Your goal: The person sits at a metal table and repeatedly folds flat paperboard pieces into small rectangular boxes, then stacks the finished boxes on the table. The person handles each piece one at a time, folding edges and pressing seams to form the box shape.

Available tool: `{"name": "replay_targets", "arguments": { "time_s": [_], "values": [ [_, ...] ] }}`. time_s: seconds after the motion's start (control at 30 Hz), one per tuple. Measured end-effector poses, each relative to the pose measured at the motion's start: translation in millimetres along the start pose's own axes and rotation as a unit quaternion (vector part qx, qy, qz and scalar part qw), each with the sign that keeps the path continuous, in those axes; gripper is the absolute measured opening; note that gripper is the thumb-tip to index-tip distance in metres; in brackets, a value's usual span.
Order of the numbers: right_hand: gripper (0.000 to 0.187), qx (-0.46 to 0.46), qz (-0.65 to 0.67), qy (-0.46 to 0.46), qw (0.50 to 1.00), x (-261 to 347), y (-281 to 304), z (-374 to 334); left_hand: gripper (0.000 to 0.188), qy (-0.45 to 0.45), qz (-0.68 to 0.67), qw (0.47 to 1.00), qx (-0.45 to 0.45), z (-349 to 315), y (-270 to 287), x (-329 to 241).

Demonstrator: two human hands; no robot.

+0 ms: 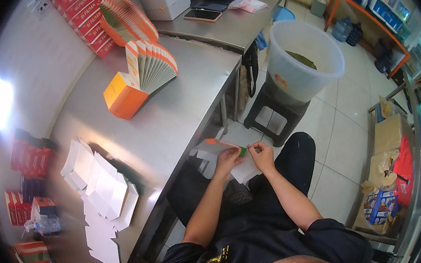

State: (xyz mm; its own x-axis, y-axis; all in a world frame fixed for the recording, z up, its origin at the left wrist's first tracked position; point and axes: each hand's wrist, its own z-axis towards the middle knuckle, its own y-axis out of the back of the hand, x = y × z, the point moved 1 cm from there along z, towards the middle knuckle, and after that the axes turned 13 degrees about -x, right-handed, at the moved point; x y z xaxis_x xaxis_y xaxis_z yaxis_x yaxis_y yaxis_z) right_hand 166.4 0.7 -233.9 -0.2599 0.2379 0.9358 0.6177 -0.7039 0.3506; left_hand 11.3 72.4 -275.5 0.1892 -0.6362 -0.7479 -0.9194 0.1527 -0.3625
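Observation:
Over my lap I hold a partly folded carton [246, 169], white inside with orange and green printing on its outer side. My left hand [228, 161] is closed on its near-left part, thumb and fingers pinching the panel. Close beside it, my right hand [262, 158] has its fingers pinched together at the carton's edge near the green part; the fingertips partly hide the exact grip. On the steel table to my left lie several flat white carton blanks [105, 190], stacked loosely and overlapping.
Farther up the steel table [168, 110] stand an orange box [125, 96] and a fanned row of cartons [155, 60]. A white printer [165, 1] and phone [203, 14] sit beyond. Ahead, a translucent tub [304, 56] rests on a black stool [277, 117]. Shelves line the right.

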Motion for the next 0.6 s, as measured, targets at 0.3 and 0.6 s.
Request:
{"name": "replay_targets", "arguments": {
  "time_s": [0.3,0.6],
  "values": [
    [0.023,0.024,0.059,0.023,0.998,-15.7,-12.6,-1.1,0.032,0.015,-0.012,1.000,-0.004,-3.9,-6.2,19.8],
    [0.020,0.016,0.012,0.015,1.000,-9.9,-6.0,1.5,0.030,-0.038,0.050,0.998,-0.001,4.4,-0.9,19.5]
  ]
}}
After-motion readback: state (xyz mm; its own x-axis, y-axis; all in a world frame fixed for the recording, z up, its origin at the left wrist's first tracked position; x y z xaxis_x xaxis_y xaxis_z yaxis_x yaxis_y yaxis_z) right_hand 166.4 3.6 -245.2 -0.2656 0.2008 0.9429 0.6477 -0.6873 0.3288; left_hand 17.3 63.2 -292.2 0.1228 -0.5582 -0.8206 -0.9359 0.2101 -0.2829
